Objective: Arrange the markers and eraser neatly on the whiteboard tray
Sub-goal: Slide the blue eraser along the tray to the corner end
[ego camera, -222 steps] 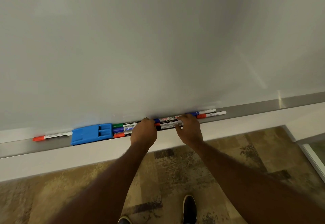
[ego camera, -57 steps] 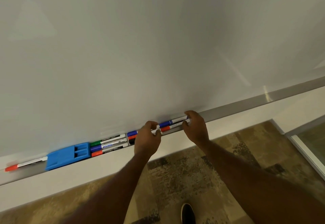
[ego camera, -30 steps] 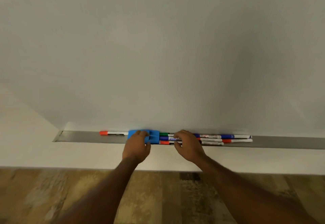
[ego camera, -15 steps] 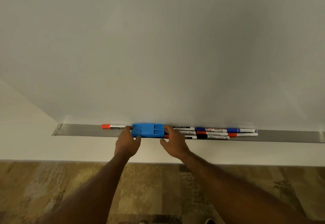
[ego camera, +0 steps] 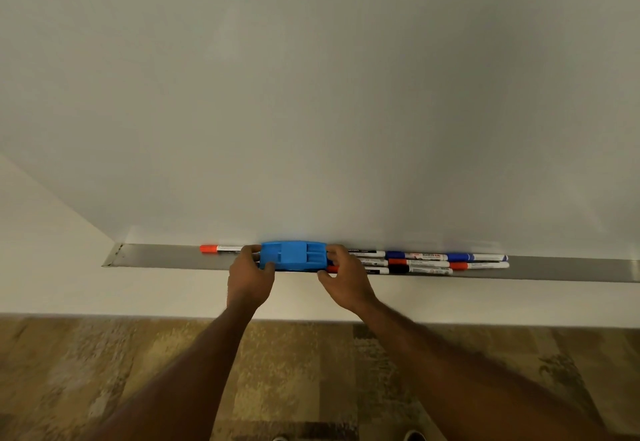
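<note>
A blue eraser [ego camera: 292, 255] lies lengthwise on the grey metal whiteboard tray [ego camera: 166, 256]. My left hand [ego camera: 250, 276] grips its left end and my right hand [ego camera: 346, 277] grips its right end. Left of the eraser, one red-capped marker [ego camera: 221, 249] lies along the back of the tray, its right end hidden behind my left hand. To the right, several markers [ego camera: 419, 262] with blue, red and black caps lie side by side in rows; their left ends are hidden behind my right hand.
The whiteboard [ego camera: 311, 94] rises directly behind the tray. A pale wall strip [ego camera: 104, 291] runs below it, above patterned carpet [ego camera: 294, 371]. The tray's left end [ego camera: 112, 256] is near; bare tray [ego camera: 571, 269] extends right of the markers. Shoe tips show at the bottom edge.
Both hands have closed in on the ends of the eraser: the left hand moved right onto its left end, the right hand now wraps its right end. The markers have not moved.
</note>
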The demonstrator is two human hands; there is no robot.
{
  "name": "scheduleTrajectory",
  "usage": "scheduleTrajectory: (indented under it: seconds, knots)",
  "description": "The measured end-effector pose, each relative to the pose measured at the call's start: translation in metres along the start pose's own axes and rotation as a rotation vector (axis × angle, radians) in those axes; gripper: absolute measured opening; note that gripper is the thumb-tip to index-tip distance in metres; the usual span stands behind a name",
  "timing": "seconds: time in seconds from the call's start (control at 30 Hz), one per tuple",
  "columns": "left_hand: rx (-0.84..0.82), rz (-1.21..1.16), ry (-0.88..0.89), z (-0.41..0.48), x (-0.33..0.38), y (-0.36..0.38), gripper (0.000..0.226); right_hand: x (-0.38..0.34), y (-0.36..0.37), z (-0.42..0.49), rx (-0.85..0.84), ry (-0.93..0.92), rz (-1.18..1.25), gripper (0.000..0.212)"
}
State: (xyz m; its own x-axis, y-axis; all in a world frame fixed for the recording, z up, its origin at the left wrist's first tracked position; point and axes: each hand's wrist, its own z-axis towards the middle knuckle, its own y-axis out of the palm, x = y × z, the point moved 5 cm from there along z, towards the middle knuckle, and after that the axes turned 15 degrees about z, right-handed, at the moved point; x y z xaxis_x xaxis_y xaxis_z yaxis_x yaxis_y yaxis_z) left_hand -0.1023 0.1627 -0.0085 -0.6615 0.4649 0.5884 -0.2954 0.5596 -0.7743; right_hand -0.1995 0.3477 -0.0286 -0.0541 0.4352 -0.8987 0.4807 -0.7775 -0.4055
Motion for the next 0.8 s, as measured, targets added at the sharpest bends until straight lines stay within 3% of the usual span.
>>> scheduleTrajectory:
  seconds: [0.27,0.8]
  knots:
    - [0.064,-0.109,-0.080,-0.008,0.003,-0.004,0.039,-0.007,-0.018,-0.013,0.034,-0.005,0.140,0.042]
    - [0.011,-0.241,-0.120,-0.013,0.003,0.011,0.032,-0.006,-0.046,-0.030,0.085,0.023,0.269,0.038]
